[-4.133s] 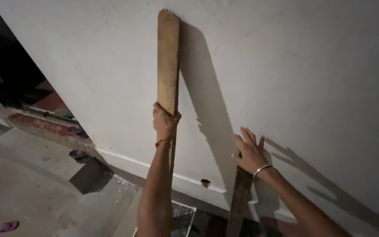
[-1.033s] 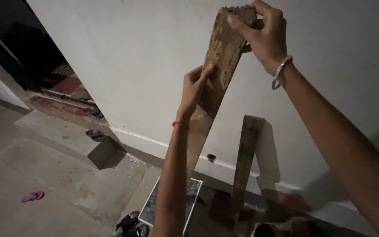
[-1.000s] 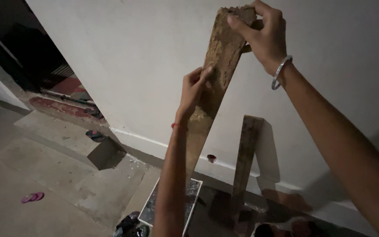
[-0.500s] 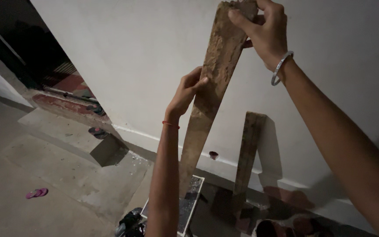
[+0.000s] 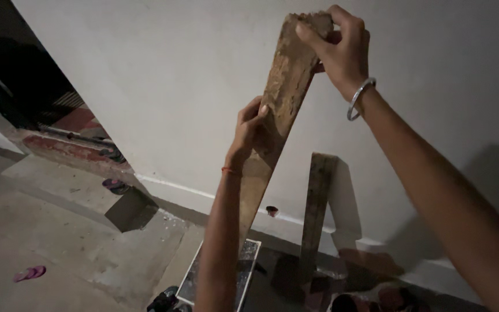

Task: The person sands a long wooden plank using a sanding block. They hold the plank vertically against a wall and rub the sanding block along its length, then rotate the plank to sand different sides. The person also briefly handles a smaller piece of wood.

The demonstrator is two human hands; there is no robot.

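A long, rough wooden plank (image 5: 281,98) is tilted away from the white wall, its top end leaning to the right. My right hand (image 5: 337,49), with a metal bangle on the wrist, grips the plank's top end. My left hand (image 5: 249,130), with a red thread at the wrist, holds the plank's left edge about halfway down. A shorter wooden plank (image 5: 317,199) leans upright against the wall to the right, untouched.
A speckled tile (image 5: 244,271) lies on the floor by the long plank's foot. A concrete step (image 5: 73,188) runs along the left with a sandal (image 5: 114,185) on it; a pink slipper (image 5: 29,273) lies lower left. A small hole (image 5: 271,211) sits low in the wall.
Four seconds ago the long plank stood flat against the wall with my right hand on the short plank. Since then my right hand took the long plank's top and it tilted.
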